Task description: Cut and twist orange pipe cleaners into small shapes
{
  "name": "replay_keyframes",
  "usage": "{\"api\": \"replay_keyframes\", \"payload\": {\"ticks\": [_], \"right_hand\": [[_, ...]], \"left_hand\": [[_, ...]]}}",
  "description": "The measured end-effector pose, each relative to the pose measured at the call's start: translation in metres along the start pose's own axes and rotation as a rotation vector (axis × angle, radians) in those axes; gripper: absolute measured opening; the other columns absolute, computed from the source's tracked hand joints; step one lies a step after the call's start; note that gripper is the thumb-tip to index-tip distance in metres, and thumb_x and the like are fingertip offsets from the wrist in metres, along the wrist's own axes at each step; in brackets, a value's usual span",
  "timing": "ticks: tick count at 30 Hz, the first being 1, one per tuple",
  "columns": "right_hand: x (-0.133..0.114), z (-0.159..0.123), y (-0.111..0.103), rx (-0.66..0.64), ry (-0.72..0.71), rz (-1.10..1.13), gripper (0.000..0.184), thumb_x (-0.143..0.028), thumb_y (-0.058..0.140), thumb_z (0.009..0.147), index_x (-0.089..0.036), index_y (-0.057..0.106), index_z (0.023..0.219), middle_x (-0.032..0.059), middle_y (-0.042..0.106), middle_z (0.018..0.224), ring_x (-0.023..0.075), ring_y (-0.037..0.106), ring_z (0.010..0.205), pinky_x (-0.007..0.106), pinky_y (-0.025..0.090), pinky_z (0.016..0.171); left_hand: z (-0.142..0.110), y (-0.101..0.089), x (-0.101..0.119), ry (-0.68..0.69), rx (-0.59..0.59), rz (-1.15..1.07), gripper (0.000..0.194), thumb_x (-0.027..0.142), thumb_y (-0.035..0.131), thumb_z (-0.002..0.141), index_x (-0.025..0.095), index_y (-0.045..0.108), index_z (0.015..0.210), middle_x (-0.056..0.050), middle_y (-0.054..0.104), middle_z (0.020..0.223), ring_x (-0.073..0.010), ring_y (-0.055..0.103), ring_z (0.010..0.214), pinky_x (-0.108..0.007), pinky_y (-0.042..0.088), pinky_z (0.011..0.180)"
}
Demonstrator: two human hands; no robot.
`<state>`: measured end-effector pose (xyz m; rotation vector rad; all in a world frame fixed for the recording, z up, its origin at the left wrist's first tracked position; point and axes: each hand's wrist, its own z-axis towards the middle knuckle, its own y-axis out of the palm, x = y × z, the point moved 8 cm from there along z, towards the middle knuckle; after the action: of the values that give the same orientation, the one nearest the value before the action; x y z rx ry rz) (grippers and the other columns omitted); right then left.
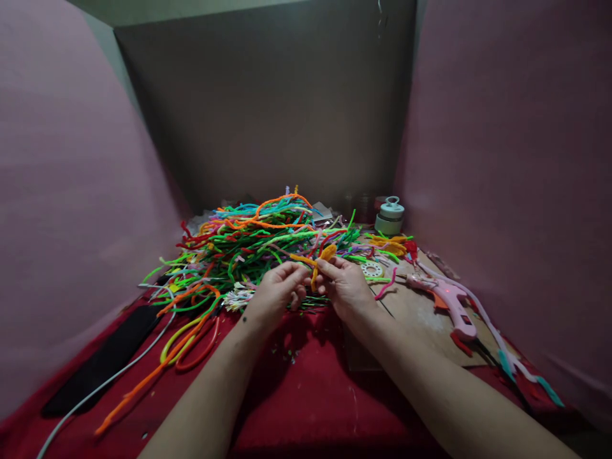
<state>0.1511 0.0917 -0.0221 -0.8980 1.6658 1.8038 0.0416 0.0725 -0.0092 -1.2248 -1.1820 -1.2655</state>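
A: Well, before this big heap of chenille stems (pixel 268 237), how to shape neatly?

B: I would keep the right hand (pixel 345 287) steady and bend gently with the left hand (pixel 285 284).

A: And their pose?

B: They face each other. The left's fingers are half curled (whether they grip, I cannot tell); the right's pinch the yellow-orange chenille piece (pixel 327 253), in front of the heap.

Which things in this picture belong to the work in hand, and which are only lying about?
Likely in use:
- yellow-orange fuzzy shaped piece, pinched by the right hand
- heaped multicoloured fuzzy stems
- perhaps the pink plastic glue gun

Apparently just lying about:
- flat black object
- pale-green round container
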Motion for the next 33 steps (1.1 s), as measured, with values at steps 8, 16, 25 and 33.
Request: {"api": "replay_keyframes", "payload": {"ticks": [8, 16, 25, 33], "right_hand": [[-0.005, 0.0, -0.004, 0.0, -0.185, -0.347, 0.016, -0.029, 0.061, 0.063, -0.015, 0.054, 0.064, -0.0047, 0.047, 0.054, 0.0069, 0.038, 0.05, 0.021, 0.031, 0.048], [-0.027, -0.017, 0.003, 0.102, -0.505, -0.935, 0.016, -0.024, 0.049, 0.073, -0.016, 0.051, 0.06, -0.0026, 0.046, 0.055, 0.0102, 0.04, 0.055, 0.024, 0.031, 0.055], [-0.011, 0.002, 0.001, -0.053, -0.168, -0.455, 0.018, -0.033, 0.058, 0.068, -0.016, 0.052, 0.065, -0.0047, 0.047, 0.048, 0.0061, 0.033, 0.039, 0.021, 0.025, 0.04], [0.011, -0.006, 0.01, -0.205, 0.065, -0.444, 0.017, -0.026, 0.068, 0.054, -0.012, 0.061, 0.061, -0.0037, 0.051, 0.046, 0.0044, 0.036, 0.037, 0.019, 0.025, 0.038]], "left_hand": [[-0.005, 0.013, 0.003, 0.137, 0.038, 0.239, 0.017, 0.029, 0.059, 0.067, 0.014, 0.053, 0.063, 0.006, 0.043, 0.049, -0.0041, 0.033, 0.043, -0.018, 0.025, 0.041], [-0.002, 0.014, -0.016, -0.079, -0.053, 0.222, 0.024, 0.035, 0.058, 0.065, 0.017, 0.045, 0.056, 0.009, 0.037, 0.039, -0.0033, 0.027, 0.032, -0.018, 0.02, 0.035], [0.006, -0.021, -0.006, -0.072, 0.074, 0.282, 0.021, 0.031, 0.063, 0.061, 0.015, 0.049, 0.059, 0.008, 0.041, 0.038, -0.0027, 0.029, 0.029, -0.016, 0.017, 0.033], [0.005, -0.021, 0.012, 0.093, -0.024, 0.109, 0.027, 0.036, 0.065, 0.065, 0.013, 0.067, 0.079, -0.002, 0.063, 0.069, -0.0081, 0.05, 0.054, -0.02, 0.037, 0.053]]}}
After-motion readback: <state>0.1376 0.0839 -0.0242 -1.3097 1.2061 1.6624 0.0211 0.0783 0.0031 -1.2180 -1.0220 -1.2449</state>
